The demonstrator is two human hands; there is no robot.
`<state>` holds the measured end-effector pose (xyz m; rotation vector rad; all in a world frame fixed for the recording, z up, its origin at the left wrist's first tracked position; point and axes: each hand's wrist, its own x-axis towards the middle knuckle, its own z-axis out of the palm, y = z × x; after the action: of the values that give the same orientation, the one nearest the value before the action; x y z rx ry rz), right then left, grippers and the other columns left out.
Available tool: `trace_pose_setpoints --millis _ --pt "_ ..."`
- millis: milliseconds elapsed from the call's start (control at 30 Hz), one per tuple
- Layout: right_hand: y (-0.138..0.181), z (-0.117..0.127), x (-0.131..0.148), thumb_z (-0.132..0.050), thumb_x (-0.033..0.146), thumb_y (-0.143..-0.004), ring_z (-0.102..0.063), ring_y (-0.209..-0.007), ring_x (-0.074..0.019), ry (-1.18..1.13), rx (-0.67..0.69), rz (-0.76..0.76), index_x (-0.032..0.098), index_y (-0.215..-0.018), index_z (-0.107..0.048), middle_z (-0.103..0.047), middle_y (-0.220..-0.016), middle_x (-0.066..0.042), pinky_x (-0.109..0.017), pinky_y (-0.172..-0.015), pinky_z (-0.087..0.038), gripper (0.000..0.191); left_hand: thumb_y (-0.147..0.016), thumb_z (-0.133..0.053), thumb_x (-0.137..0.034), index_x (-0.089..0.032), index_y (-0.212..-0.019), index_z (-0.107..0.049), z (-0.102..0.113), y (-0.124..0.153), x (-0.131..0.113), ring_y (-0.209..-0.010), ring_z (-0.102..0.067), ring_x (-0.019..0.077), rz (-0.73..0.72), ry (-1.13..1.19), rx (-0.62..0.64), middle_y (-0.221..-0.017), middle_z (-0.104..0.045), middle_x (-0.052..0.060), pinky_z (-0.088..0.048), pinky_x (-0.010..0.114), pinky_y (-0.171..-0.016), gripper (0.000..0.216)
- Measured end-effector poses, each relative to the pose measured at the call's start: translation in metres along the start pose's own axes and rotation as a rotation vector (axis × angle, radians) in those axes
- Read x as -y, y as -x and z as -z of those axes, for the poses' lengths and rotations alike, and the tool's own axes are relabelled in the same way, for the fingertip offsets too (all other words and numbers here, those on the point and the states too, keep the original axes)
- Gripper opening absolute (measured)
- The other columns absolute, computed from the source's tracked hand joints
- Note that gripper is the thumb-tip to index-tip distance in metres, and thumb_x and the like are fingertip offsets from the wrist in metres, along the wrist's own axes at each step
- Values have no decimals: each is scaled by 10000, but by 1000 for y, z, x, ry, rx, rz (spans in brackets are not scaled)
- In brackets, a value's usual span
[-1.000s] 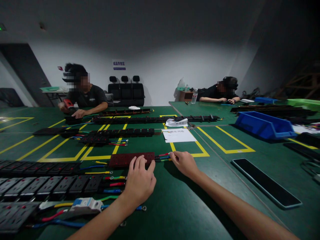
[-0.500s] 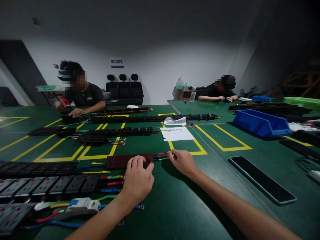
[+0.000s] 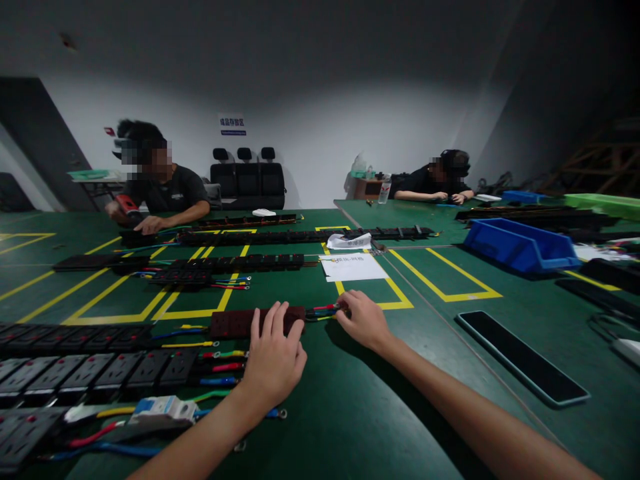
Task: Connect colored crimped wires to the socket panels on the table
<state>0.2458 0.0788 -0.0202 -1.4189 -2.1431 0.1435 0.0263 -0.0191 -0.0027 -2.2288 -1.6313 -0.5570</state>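
Observation:
A dark red socket strip (image 3: 233, 324) lies on the green table in front of me. My left hand (image 3: 274, 357) rests on its right part, fingers stretched out and a little apart. Short red, blue and yellow-green wires (image 3: 321, 312) come out of the strip's right end. At their tips, my right hand (image 3: 364, 321) is closed in a pinch on the wires; the exact grip is partly hidden by the fingers. Black socket strips (image 3: 105, 373) with coloured leads and ring terminals are lined up left of my left hand. A white-and-blue circuit breaker (image 3: 165, 410) sits among the nearest leads.
A phone (image 3: 523, 358) lies right of my right forearm. Beyond it stands a blue bin (image 3: 520, 245). A paper sheet (image 3: 353, 268) and more black strips (image 3: 240, 262) lie farther back. Two people sit across; the left one holds a red power tool (image 3: 129, 208).
My left hand's fingers have straightened and spread a little on the red strip. The right hand has barely shifted at the wire tips. The view has moved slightly.

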Motion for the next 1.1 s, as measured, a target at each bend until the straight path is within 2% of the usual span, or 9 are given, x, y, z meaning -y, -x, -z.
trace_pose_setpoints --millis 100,267,433,567,700,800,967,1100 --pt "-1 -1 -1 -525 228 -878 -539 -838 -178 -10 51 5 205 -817 -634 -640 -857 -40 -281 -663 -307 127 -883 -559 -243 -202 -1217 -657 -1 0 0 -1387 -439 361 18 -4 5 -1436 -531 188 -277 640 -1165 351" --pt "-4 -5 -7 -484 206 -890 -554 -859 -178 -100 90 29 194 -844 -622 -634 -885 -43 -277 -714 -342 146 -875 -564 -236 -192 -1230 -653 -4 0 0 -1384 -441 364 22 0 -2 -1429 -532 194 -267 642 -1172 368" --pt "-7 -8 -17 -423 234 -909 -566 -843 -172 -306 145 10 203 -900 -605 -631 -901 -23 -274 -736 -373 185 -891 -543 -246 -196 -1336 -599 -5 1 1 -1389 -439 363 20 -5 -8 -1439 -525 190 -272 644 -1170 451" --pt "-10 -5 -23 -452 280 -891 -566 -816 -173 -488 214 -31 206 -899 -617 -642 -866 -2 -276 -739 -390 181 -899 -530 -254 -211 -1443 -515 -3 1 1 -1412 -418 362 13 -20 -12 -1486 -491 186 -287 638 -1164 545" --pt "-12 -1 -26 -500 270 -853 -573 -812 -169 -595 286 -9 192 -900 -639 -657 -867 -6 -270 -736 -413 166 -904 -543 -296 -229 -1466 -502 -3 1 1 -1433 -394 362 7 -18 -7 -1526 -462 175 -277 633 -1169 567" --pt "-13 4 -25 -544 243 -821 -593 -832 -172 -630 331 -9 184 -952 -668 -679 -899 -14 -273 -754 -443 190 -904 -547 -314 -235 -1464 -509 -4 1 2 -1433 -394 361 10 -20 -3 -1529 -466 164 -277 629 -1170 567" --pt "-13 7 -26 -550 183 -815 -627 -950 -193 -625 376 27 191 -1131 -698 -707 -1062 -45 -307 -855 -473 349 -915 -532 -331 -238 -1460 -517 -5 1 2 -1426 -405 357 16 -25 17 -1517 -478 170 -283 632 -1164 553" --pt "-14 -1 -34 -539 207 -864 -620 -937 -185 -585 332 74 198 -1149 -702 -690 -1063 -53 -307 -844 -479 328 -922 -523 -328 -240 -1462 -515 -7 1 3 -1420 -410 357 13 -26 20 -1510 -484 169 -270 635 -1167 547"
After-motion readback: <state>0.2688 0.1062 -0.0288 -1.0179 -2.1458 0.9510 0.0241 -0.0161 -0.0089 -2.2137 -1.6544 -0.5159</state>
